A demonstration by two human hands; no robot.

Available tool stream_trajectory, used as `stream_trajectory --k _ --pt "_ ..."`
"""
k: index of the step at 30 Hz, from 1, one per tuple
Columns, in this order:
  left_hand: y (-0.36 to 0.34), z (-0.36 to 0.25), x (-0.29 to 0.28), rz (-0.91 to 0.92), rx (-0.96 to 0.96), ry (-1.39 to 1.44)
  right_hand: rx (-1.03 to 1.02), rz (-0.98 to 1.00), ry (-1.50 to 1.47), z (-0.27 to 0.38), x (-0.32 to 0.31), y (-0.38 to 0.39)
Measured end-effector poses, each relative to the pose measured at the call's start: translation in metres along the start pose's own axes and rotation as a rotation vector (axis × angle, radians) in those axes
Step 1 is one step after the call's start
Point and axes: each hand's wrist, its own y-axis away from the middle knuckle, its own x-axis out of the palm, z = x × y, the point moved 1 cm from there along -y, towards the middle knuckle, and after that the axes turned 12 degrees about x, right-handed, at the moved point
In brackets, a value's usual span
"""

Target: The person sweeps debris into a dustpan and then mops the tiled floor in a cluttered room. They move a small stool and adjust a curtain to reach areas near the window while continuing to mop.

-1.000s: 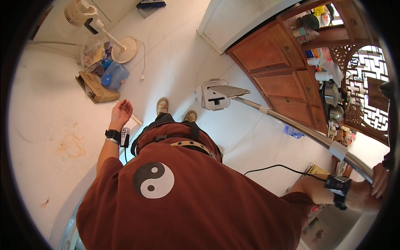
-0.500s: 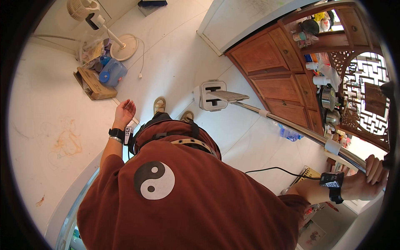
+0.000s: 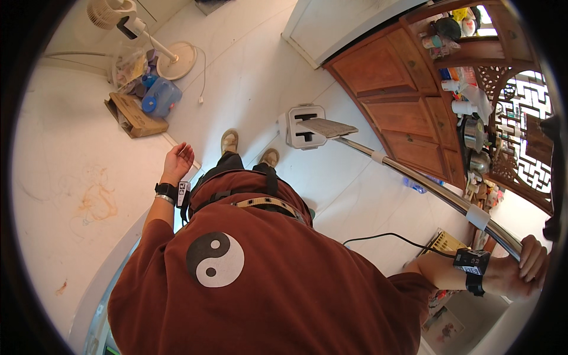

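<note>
Holds one flat mop (image 3: 441,195) by the upper part of its steel pole (image 3: 408,176) in the right hand (image 3: 523,272), with fingers (image 3: 529,251) wrapped snugly around the metal near the edge of view. Probably grips so far from the pad (image 3: 329,127) to gain reach, slanting the pole down past two pale collars (image 3: 478,217). Poses the single pad tilted over one grey-white mop bucket (image 3: 290,127), partly covering its two dark slots from this angle, with contact impossible to confirm.

Holds the left hand (image 3: 179,158) out to the side, with fingers half-curled and loosely apart around nothing, perhaps for balance. Wears two small box-shaped devices (image 3: 183,194), one per wrist, presumably strapped to follow each hand. Stands near the bucket in two tan shoes (image 3: 229,141).

Beyond the left hand, counts one pedestal fan (image 3: 180,64), one bluish water jug (image 3: 163,99) and one cardboard carton (image 3: 139,118), seemingly grouped to save floor space. At right, finds two steel pots (image 3: 473,133) beside the wooden cabinet (image 3: 396,115).
</note>
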Motion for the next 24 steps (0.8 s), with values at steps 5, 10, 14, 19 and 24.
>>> stream_trajectory --k 5,10,14,19,24 --pt "-0.003 -0.002 -0.003 0.003 -0.021 -0.009 0.031 0.115 -0.103 -0.008 0.011 0.000" --pt "-0.007 -0.004 -0.011 -0.020 -0.028 -0.011 0.001 0.050 -0.006 -0.009 0.019 -0.004" --pt "-0.008 -0.005 -0.014 -0.015 -0.035 -0.001 -0.010 0.066 -0.011 -0.014 0.027 -0.003" --pt "-0.008 -0.007 -0.016 -0.002 -0.020 0.009 -0.020 0.092 0.059 -0.012 0.026 -0.005" --pt "-0.006 -0.006 -0.029 -0.025 -0.028 0.006 -0.083 -0.028 0.139 -0.037 0.030 0.000"
